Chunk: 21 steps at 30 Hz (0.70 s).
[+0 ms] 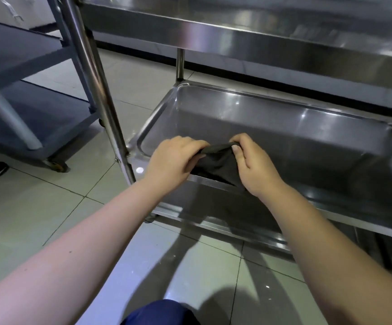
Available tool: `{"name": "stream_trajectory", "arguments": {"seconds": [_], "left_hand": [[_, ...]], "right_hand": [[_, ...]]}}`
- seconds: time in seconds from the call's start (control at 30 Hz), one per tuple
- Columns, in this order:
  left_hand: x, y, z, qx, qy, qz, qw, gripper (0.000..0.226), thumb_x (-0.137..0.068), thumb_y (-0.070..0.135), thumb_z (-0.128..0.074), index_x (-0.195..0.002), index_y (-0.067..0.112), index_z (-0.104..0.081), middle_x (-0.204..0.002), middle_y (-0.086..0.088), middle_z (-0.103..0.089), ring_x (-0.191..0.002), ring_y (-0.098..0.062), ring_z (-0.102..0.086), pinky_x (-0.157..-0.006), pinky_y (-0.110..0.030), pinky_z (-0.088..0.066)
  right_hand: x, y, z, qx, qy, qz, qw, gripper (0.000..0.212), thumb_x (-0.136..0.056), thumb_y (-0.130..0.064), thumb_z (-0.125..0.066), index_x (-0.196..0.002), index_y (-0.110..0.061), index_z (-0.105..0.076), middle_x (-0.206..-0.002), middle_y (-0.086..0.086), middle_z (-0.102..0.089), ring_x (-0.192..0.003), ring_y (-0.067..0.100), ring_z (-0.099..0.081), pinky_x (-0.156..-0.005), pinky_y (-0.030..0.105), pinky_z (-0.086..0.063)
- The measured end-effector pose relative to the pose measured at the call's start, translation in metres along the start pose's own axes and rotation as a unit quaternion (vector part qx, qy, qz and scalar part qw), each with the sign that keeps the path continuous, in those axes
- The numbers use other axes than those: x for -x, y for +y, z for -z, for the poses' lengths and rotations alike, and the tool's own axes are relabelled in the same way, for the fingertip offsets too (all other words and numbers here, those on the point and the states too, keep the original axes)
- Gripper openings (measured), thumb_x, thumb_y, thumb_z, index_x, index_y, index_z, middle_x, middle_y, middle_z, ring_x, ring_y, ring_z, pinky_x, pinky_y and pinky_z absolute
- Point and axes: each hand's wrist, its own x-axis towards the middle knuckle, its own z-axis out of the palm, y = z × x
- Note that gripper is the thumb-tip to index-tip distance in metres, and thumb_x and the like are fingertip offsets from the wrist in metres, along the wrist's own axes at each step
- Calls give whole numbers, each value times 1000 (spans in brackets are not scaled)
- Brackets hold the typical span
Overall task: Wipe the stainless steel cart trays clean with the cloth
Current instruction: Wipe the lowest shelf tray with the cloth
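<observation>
a second cart point(26, 95) stands at far left. the left hand point(170, 161) and right hand point(252, 166) both grip a dark cloth point(218, 164), bunched between them at the near rim of the lower tray point(284, 127).

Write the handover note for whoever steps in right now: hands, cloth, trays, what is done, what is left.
Left hand: grips the left end of the dark cloth.
Right hand: pinches the cloth's right end.
Cloth: bunched between both hands, at the near rim of the lower tray, not spread flat on the steel.
Upper tray: above, no hand on it.
Done: cannot tell from this view which trays have been wiped.
Left: probably spread or fold the cloth, wipe the lower tray's floor and rims, then check the upper tray.
</observation>
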Motion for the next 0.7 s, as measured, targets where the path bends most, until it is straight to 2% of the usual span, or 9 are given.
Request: {"name": "stream_trajectory", "arguments": {"seconds": [0.07, 0.13, 0.2, 0.27, 0.33, 0.37, 0.47, 0.6, 0.7], "left_hand": [[3, 27, -2, 1, -5, -54, 999, 29, -99, 27, -52, -112, 9, -70, -89, -11, -67, -79, -36, -61, -65, -46, -48], [8, 52, -10, 9, -12, -87, 996, 36, -96, 32, -48, -104, 6, -71, -81, -12, -64, -70, -36, -60, -57, -44, -49], [14, 70, -30, 19, -39, -93, 995, 35, -91, 36, -56, -98, 5, -70, -79, -12, -64, -70, -35, -61, -54, -40, -49], [23, 83, -62, 20, -105, -60, 992, 37, -87, 41, -66, -97, 5, -69, -84, -12, -65, -79, -34, -63, -58, -37, -47], [36, 92, -102, 27, -183, -31, 982, 42, -90, 45, -62, -103, 6, -66, -93, -11, -64, -91, -33, -61, -66, -37, -43], [43, 96, -123, 34, -213, -36, 976, 41, -93, 45, -59, -104, 6, -64, -95, -11, -63, -92, -33, -59, -67, -37, -41], [63, 107, -180, 64, -280, -51, 956, 28, -97, 32, -57, -106, 5, -62, -96, -11, -59, -93, -31, -56, -69, -34, -35], [78, 113, -242, 99, -330, -35, 938, 19, -97, 13, -57, -110, 1, -63, -95, -14, -56, -94, -31, -53, -79, -35, -38], [84, 109, -278, 105, -310, -12, 945, 20, -96, 22, -59, -107, 6, -66, -92, -7, -55, -87, -24, -53, -75, -34, -38]], "right_hand": [[32, 4, 28, -36, -12, 12, 999, 13, -93, -47, -48, -104, -40, -47, -96, -17, -55, -92, 8, -54, -75, 23, -43], [65, 16, 48, -13, -22, 10, 1000, 20, -86, -52, -56, -102, -48, -45, -97, -21, -55, -94, 3, -53, -79, 14, -41], [94, 36, 56, 21, -34, -5, 999, 21, -87, -45, -60, -102, -46, -46, -93, -23, -52, -92, 1, -50, -80, 10, -37], [123, 64, 53, 30, -56, -42, 997, 19, -89, -34, -66, -99, -37, -49, -89, -24, -51, -87, -2, -47, -77, 8, -35], [151, 97, 45, 40, -90, -86, 991, 15, -90, -29, -67, -97, -27, -54, -89, -22, -52, -85, -1, -47, -76, 11, -38], [166, 113, 39, 51, -109, -107, 987, 14, -90, -30, -67, -98, -25, -56, -89, -19, -52, -86, 0, -49, -77, 17, -40], [205, 157, 20, 76, -136, -158, 975, 14, -91, -35, -65, -97, -27, -55, -91, -16, -54, -90, 9, -54, -73, 30, -42], [238, 208, -4, 84, -113, -195, 971, 14, -91, -35, -65, -94, -24, -56, -88, -11, -53, -85, 13, -50, -71, 33, -38], [255, 243, -20, 71, -72, -190, 977, 15, -92, -31, -64, -94, -19, -56, -86, -8, -53, -82, 13, -47, -70, 32, -34]]}}
